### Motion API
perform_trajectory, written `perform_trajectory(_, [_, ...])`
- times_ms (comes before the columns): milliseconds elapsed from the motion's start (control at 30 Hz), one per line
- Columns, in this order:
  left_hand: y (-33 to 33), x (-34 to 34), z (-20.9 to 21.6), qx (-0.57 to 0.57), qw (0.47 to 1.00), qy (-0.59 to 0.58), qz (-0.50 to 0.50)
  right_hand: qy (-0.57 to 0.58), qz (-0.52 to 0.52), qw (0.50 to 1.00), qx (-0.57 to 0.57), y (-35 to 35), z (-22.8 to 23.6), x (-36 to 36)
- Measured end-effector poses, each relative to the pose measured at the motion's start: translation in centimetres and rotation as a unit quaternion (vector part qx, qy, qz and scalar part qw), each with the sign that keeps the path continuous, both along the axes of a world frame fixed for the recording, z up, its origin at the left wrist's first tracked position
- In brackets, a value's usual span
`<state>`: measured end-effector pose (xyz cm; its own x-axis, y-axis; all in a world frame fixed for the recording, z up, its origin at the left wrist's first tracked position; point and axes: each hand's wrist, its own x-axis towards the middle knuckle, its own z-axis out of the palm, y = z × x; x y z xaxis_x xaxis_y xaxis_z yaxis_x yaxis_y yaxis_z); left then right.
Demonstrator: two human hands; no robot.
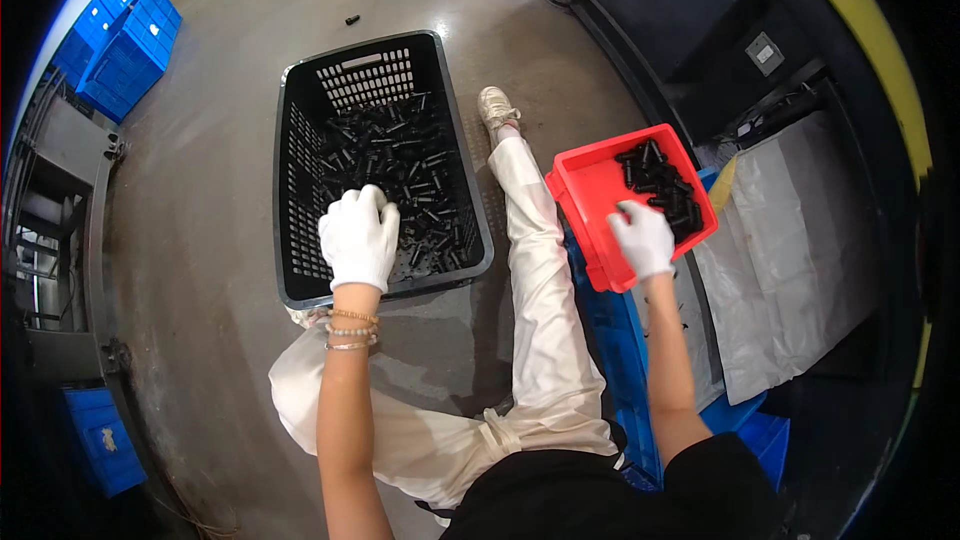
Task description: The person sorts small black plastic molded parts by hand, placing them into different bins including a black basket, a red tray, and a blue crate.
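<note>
3 bracelets (350, 331) circle the left wrist. The gloved right hand (643, 239) hangs over the red bin (590, 190) at right, its blurred fingers slightly apart, near black parts (655, 175) heaped along the bin's right side. The gloved left hand (360, 238) is over the black crate (298, 180) at left, fingers curled downward; I cannot tell whether they grip anything. Loose black pieces (400, 155) lie inside. Beyond, 1 stray piece (352, 20) rests on the floor (230, 140).
</note>
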<state>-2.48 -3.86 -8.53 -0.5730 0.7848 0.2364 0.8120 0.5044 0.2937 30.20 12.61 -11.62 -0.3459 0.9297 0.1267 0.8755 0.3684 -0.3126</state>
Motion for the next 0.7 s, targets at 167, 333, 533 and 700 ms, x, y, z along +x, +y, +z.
perform_trajectory(167, [-0.5,0.1,-2.7,-0.079,0.994,-0.026,-0.078,-0.264,-0.046,0.963,0.037,9.9,-4.9,6.6])
perform_trajectory(333, [-0.3,0.8,-2.6,-0.08,0.989,-0.014,-0.127,-0.384,0.017,0.923,0.037,13.3,-9.7,9.6])
perform_trajectory(533, [0.3,1.4,-2.0,-0.083,0.983,-0.011,-0.161,-0.382,-0.016,0.923,0.038,13.6,-11.9,8.9])
perform_trajectory(700, [0.4,1.8,-1.5,-0.054,0.98,-0.02,-0.19,-0.26,-0.04,0.962,0.072,11.9,-7.9,6.6])
